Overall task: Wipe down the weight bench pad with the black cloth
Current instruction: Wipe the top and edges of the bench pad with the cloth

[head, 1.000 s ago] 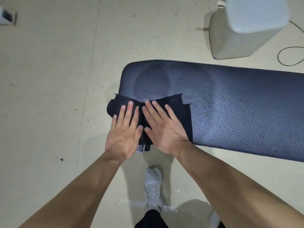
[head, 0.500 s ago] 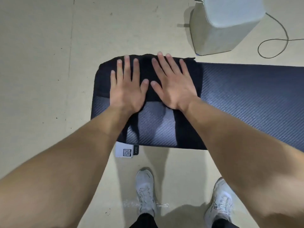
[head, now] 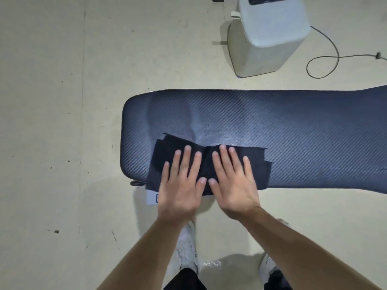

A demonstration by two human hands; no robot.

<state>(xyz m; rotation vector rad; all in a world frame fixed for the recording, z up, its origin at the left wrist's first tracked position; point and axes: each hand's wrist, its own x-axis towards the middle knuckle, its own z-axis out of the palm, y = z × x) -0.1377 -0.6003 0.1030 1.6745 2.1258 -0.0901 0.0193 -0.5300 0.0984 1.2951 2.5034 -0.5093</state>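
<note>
Weight bench pad (head: 293, 126): long axis runs left to right across the view, rounded end at left, most of its length stretching off right. Black cloth (head: 258, 170) lies flat on the near edge by that rounded end, its hem overhanging. Left hand (head: 182, 189) and right hand (head: 232, 185) lie side by side, fingers straight and spread, pressing the cloth. Bare pad lies beyond the fingertips and rightward, so the right hand is nearer to it.

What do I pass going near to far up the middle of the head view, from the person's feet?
Going up: white shoe → black cloth → bench pad → white container on the floor.
</note>
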